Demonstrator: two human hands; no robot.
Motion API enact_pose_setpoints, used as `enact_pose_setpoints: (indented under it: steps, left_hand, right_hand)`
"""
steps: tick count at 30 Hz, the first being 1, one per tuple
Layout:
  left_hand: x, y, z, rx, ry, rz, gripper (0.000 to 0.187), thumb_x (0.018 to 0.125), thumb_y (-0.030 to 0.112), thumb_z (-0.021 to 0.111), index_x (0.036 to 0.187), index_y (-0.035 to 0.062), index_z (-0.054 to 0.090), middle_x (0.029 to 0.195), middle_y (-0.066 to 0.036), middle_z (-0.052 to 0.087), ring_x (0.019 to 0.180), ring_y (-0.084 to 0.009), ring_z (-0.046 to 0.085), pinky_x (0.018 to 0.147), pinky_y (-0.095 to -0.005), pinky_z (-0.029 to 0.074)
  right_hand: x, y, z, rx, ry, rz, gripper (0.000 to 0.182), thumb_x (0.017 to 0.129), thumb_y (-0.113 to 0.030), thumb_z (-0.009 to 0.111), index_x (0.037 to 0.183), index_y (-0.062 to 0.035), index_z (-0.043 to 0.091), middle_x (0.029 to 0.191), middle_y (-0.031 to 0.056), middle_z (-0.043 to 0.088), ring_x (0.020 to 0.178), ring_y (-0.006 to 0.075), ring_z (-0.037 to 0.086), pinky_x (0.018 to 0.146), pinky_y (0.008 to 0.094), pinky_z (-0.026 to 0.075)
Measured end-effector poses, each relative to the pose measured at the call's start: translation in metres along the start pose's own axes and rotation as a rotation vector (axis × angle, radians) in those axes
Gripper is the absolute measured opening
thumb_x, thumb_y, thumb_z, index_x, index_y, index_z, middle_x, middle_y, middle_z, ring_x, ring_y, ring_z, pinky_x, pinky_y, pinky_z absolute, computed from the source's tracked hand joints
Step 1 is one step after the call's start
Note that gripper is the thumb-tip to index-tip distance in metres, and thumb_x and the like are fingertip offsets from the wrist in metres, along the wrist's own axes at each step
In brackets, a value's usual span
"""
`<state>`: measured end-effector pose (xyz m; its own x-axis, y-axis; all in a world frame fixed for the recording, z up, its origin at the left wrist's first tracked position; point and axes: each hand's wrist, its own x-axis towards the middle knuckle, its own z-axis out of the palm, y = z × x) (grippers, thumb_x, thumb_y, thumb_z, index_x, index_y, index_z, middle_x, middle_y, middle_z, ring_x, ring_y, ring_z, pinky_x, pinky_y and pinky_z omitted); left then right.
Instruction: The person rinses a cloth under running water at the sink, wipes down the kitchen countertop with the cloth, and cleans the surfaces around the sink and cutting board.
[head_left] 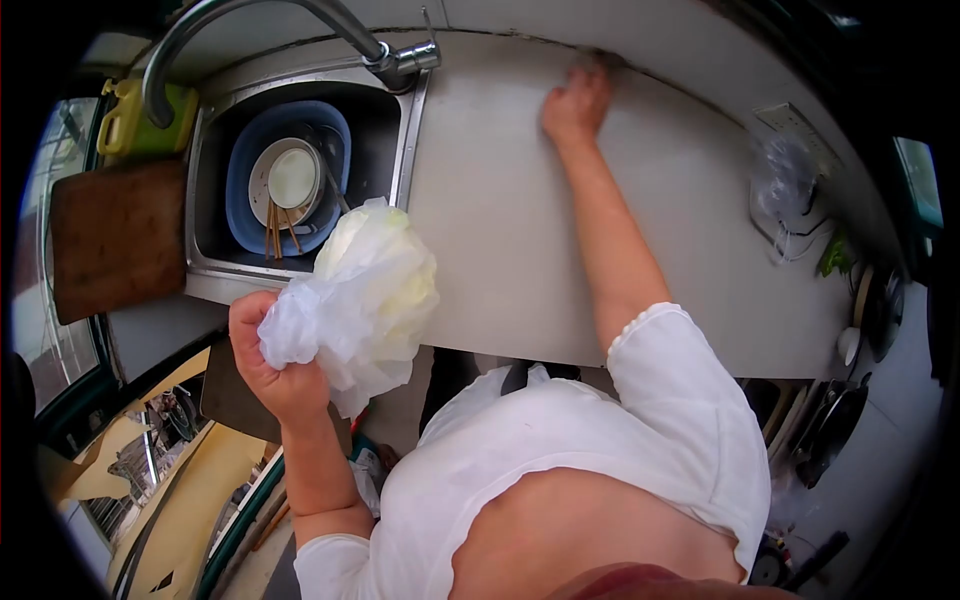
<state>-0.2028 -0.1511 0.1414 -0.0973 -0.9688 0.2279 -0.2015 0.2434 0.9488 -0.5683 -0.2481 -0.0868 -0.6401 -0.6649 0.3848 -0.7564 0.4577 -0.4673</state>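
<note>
A thin white plastic bag (290,325) is gathered in my left hand (265,350), whose fingers are closed around its bunched neck. Inside the bag is a rounded, pale yellow-green vegetable that looks like a cabbage (385,270). It hangs over the front edge of the counter, beside the sink. My right arm reaches across the pale countertop (490,210), and my right hand (578,100) is at its back edge by the wall. The fingers there are blurred, with a dark patch near their tips, and whether they hold anything cannot be made out.
In the steel sink (408,150) sits a blue basin (237,190) with bowls (293,178) and chopsticks (273,232), under a curved faucet (400,60). A yellow-green jug (150,118) and a brown board (115,240) stand left. Clear plastic (785,180) and cables lie right.
</note>
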Motion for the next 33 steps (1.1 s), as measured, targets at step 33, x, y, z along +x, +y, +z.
enact_pose_setpoints:
  steps: [33]
  left_hand:
    - [0.057, 0.046, 0.038, -0.198, 0.032, 0.093, 0.037, 0.073, -0.011, 0.053, 0.107, 0.0023, 0.051, 0.097, -0.003, 0.058, 0.09, -0.0103, 0.055, 0.083, -0.0236, 0.043]
  right_hand:
    - [0.021, -0.008, -0.023, 0.136, -0.16, -0.616, 0.027, 0.072, -0.026, 0.066, 0.088, -0.0054, 0.058, 0.117, 0.0129, 0.055, 0.112, 0.0314, 0.049, 0.09, 0.0414, 0.04]
